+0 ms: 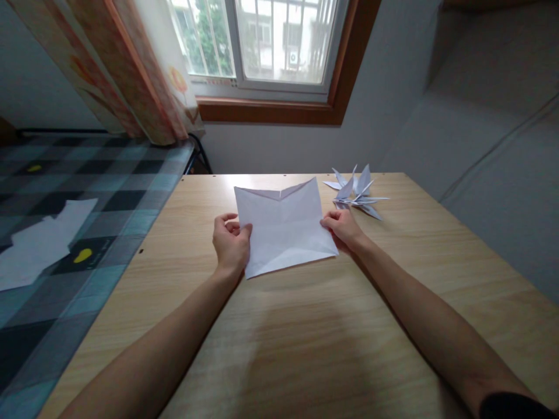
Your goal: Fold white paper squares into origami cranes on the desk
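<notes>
R hand (pixel 344 228) holding paper (pixel 283 230), fingertips prob. hidden.

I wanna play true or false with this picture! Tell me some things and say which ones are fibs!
1. The left hand and the right hand both hold the white paper. True.
2. The spiky paper shapes sit on the table. True.
3. The loose sheets lie on the table. False: the loose sheets lie on the checked cloth.
4. The spiky paper shapes are nearest the left hand. False: they are nearer the right hand.
5. The curtain hangs beside the window. True.
</notes>
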Demonstrator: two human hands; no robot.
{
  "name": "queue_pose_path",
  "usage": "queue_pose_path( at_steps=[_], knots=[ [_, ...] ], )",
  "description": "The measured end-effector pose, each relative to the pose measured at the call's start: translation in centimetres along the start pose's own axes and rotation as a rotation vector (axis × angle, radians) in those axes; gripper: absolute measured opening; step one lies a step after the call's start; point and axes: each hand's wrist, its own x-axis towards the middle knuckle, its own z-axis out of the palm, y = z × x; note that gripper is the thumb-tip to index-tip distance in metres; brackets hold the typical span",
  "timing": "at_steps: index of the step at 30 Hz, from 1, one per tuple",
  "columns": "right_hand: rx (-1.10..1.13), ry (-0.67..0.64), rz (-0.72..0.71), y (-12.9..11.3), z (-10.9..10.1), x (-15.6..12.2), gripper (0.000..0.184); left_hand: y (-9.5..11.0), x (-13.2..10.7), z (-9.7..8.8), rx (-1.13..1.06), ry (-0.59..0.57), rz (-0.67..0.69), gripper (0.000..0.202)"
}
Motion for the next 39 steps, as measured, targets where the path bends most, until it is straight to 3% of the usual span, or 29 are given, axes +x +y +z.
queue_pose_path(
  at_steps=[4,8,10,12,14,17,21,23,26,35,39],
  knots=[
    [-0.337,-0.001,-0.047,-0.2,0.1,-0.6,0.017,-0.1,0.3,-0.8,0.309,-0.057,0.125,0.034],
    [-0.799,-0.012,-0.123,-1.1,0.6,-1.6,0.018,0.7,-1.1,-1.1,0.748,-0.094,0.516,0.057],
    [-0.870,-0.017,-0.121,-1.3,0.8,-2.0,0.018,1.0,-1.9,-1.0,0.857,-0.215,0.690,0.062],
    [-0.896,0.037,-0.135,-1.4,1.0,-2.3,0.014,0.9,-2.4,-0.8,0.920,-0.446,0.774,0.056],
    [-0.908,0.131,-0.236,-1.4,1.2,-2.5,0.015,0.7,-2.6,-0.5,0.989,-0.644,0.754,0.051],
    [-0.903,0.164,-0.512,-1.5,1.9,-2.9,0.030,0.4,-2.7,-0.4,1.088,-0.789,0.690,0.066],
    [-0.832,-0.122,-0.773,-1.5,3.6,-3.1,0.049,0.8,-3.1,-0.6,1.123,-0.864,0.694,0.081],
    [-0.847,-0.265,-0.742,-1.3,4.4,-2.9,0.059,0.9,-3.3,-0.7,1.123,-0.878,0.696,0.087],
    [-0.906,-0.347,-0.624,-0.8,4.5,-2.3,0.067,0.8,-3.4,-0.9,1.133,-0.871,0.697,0.091],
    [-1.014,-0.292,-0.453,0.8,1.0,-2.0,0.072,1.1,-3.6,-1.4,1.190,-0.881,0.644,0.093],
    [-1.049,-0.293,-0.388,2.0,-0.6,-2.1,0.063,1.3,-3.4,-1.8,1.228,-0.891,0.631,0.093]
  ],
)
